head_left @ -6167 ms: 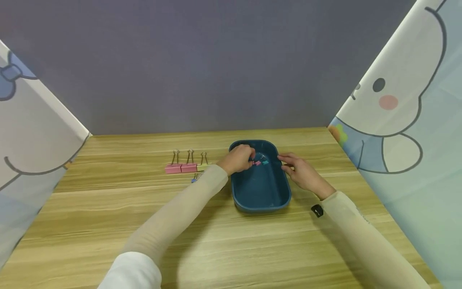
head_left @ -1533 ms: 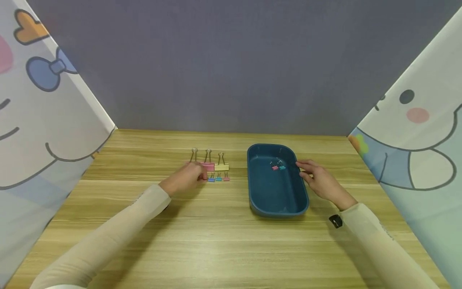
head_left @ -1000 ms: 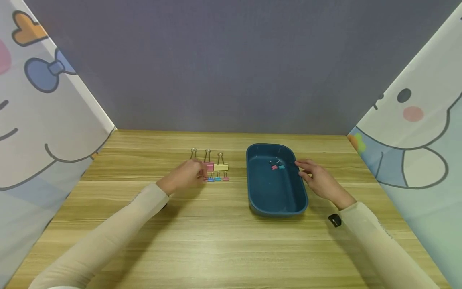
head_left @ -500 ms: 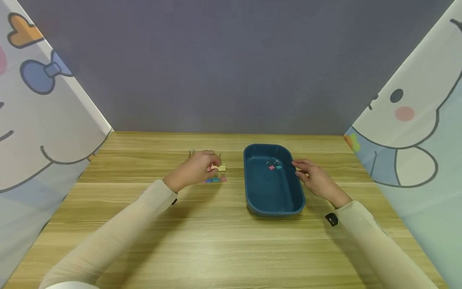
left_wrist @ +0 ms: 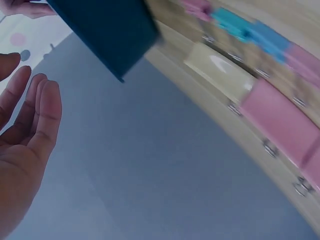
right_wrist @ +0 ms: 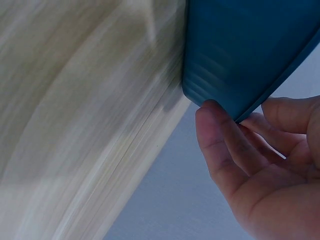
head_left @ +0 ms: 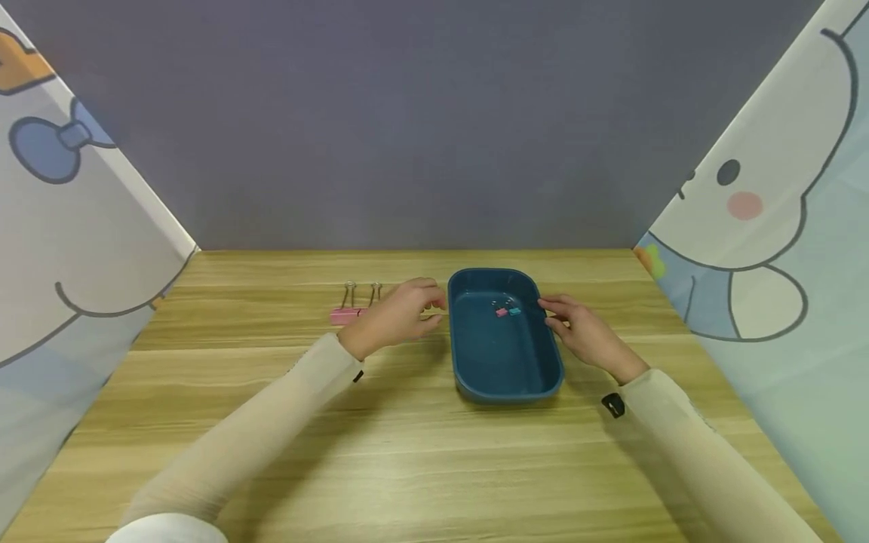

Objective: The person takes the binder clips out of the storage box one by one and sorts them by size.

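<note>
My left hand (head_left: 400,313) hovers just left of the blue bin (head_left: 505,358), fingers relaxed and holding nothing. Two large pink binder clips (head_left: 342,317) lie left of that hand, partly covered by it. In the left wrist view a large pale yellow binder clip (left_wrist: 222,72) sits in line with the pink ones. Small binder clips in pink, teal (left_wrist: 231,24) and blue (left_wrist: 269,39) form a row beside them. My right hand (head_left: 587,335) rests its fingertips against the bin's right rim. Inside the bin lie a small pink binder clip (head_left: 502,312) and a small teal one (head_left: 514,311).
The wood-grain table (head_left: 407,467) ends at a grey back panel (head_left: 407,128). Cartoon-printed side panels stand on the left (head_left: 81,249) and right (head_left: 781,226). A small black item (head_left: 613,405) shows beside the right sleeve.
Earlier my left hand was over the bin, then went to the clips at left. Since then it has moved right, from the clip rows to the bin's left rim. My right hand stays at the rim.
</note>
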`<state>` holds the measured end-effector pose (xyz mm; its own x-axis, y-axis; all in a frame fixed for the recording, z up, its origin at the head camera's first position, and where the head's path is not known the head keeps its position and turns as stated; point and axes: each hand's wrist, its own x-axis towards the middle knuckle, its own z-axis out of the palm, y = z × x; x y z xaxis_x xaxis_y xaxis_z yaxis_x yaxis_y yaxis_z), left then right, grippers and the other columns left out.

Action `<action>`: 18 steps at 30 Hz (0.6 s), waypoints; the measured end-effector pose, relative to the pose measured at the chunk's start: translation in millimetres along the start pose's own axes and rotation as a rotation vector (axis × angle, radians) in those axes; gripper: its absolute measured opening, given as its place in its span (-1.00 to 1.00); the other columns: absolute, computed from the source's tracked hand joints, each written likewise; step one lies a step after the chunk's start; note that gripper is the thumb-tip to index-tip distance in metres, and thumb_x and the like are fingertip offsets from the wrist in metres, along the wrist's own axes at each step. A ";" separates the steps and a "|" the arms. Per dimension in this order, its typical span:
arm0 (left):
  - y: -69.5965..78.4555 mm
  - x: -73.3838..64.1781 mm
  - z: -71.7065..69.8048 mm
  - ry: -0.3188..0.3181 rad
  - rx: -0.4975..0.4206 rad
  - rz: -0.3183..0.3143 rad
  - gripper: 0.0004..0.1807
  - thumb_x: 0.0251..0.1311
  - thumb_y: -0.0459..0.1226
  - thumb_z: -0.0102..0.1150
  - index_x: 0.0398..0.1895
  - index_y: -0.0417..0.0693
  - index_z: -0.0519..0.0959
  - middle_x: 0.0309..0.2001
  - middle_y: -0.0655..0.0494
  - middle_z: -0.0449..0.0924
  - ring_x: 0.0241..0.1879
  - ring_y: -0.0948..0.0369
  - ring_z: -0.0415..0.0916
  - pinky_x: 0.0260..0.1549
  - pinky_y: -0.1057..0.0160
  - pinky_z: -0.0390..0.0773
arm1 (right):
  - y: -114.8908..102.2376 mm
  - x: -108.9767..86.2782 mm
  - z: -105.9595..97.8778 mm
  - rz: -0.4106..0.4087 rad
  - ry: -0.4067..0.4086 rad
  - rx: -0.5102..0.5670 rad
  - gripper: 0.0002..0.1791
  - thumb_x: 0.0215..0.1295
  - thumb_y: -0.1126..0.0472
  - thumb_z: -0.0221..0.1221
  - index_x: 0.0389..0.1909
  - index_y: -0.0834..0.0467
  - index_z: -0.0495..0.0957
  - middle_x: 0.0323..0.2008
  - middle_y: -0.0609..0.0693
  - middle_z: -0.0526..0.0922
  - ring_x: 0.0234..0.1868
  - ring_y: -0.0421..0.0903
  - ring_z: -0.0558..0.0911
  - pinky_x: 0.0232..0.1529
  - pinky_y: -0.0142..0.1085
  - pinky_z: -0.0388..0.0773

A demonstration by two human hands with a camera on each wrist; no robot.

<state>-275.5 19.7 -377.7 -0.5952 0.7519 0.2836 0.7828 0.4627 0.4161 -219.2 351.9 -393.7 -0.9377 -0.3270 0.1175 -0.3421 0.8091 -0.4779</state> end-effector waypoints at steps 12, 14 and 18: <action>16.2 36.2 14.3 -0.054 -0.023 0.026 -0.88 0.20 -0.27 0.22 -0.21 -0.05 0.57 -0.21 0.09 0.50 -0.26 0.19 0.47 -0.26 0.35 0.48 | -1.8 1.6 -0.7 0.009 -0.009 0.007 -0.58 0.35 0.43 0.05 0.22 0.44 0.35 0.16 0.25 0.38 0.00 0.20 0.55 -0.11 -0.03 0.53; 17.1 41.8 17.9 -0.074 -0.018 0.022 -0.86 0.20 -0.26 0.22 -0.19 -0.04 0.57 -0.20 0.10 0.50 -0.25 0.20 0.46 -0.25 0.35 0.47 | -1.7 1.7 -0.8 0.010 -0.008 0.001 -0.57 0.35 0.42 0.05 0.22 0.43 0.35 0.16 0.24 0.38 0.00 0.19 0.55 -0.11 -0.04 0.53; 18.1 51.7 25.5 -0.099 0.003 0.008 -0.84 0.21 -0.22 0.22 -0.17 -0.01 0.56 -0.18 0.13 0.49 -0.23 0.26 0.42 -0.21 0.36 0.46 | -2.2 2.2 -0.9 0.015 -0.007 -0.012 -0.57 0.36 0.40 0.05 0.23 0.41 0.35 0.16 0.22 0.39 -0.02 0.16 0.57 -0.14 -0.06 0.54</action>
<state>-287.5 78.9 -377.5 -0.5684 0.7981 0.1997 0.7879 0.4582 0.4114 -220.5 349.8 -391.6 -0.9421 -0.3188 0.1040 -0.3291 0.8194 -0.4693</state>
